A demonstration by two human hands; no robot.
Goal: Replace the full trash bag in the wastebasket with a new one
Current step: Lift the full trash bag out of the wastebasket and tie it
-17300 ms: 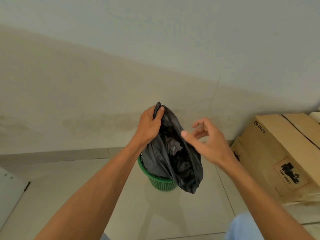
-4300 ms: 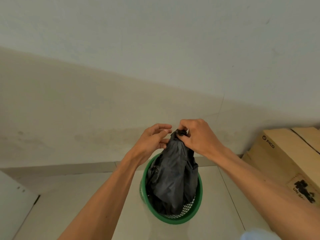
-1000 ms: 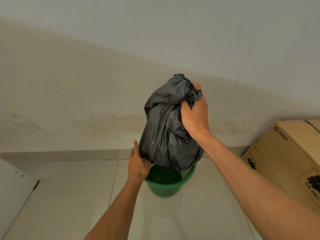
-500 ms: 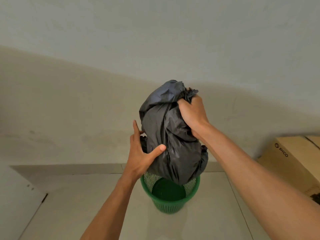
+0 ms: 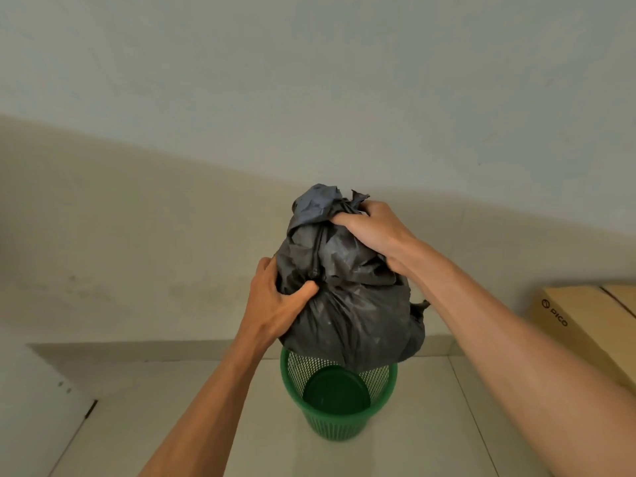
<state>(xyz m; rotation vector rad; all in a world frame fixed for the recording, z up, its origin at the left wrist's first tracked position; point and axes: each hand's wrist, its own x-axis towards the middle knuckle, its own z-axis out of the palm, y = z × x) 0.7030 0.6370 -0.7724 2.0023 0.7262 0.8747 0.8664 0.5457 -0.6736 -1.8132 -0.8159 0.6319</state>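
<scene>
- Full, crumpled black plastic trash bag (image 5: 347, 297): held in the air directly above the wastebasket, its bulging underside level with or just over the far part of the rim; whether it touches the rim cannot be told. The gathered neck points up and to the right.
- Right hand (image 5: 373, 228): clenched around the bunched neck of the bag at its upper right, with loose plastic ends standing out beyond the knuckles. The forearm enters from the lower right.
- Left hand (image 5: 275, 301): grasping the left flank of the bag at mid-height, thumb pressed into the near face and fingers wrapped round the far side. The forearm enters from the bottom centre.
- Round green plastic mesh wastebasket (image 5: 339, 421): standing upright on the floor below the bag, near the wall. Its solid dark green base is visible through the open mouth, with no liner inside.
- Pale tiled floor (image 5: 172, 407): carries the wastebasket; grout lines run toward the wall.
- Two-tone wall (image 5: 172, 235): beige lower band, pale grey upper part, behind the bag.
- Brown cardboard box (image 5: 585, 325): at the right edge, well apart from the wastebasket, printed with a circular logo and the word "PICO".
</scene>
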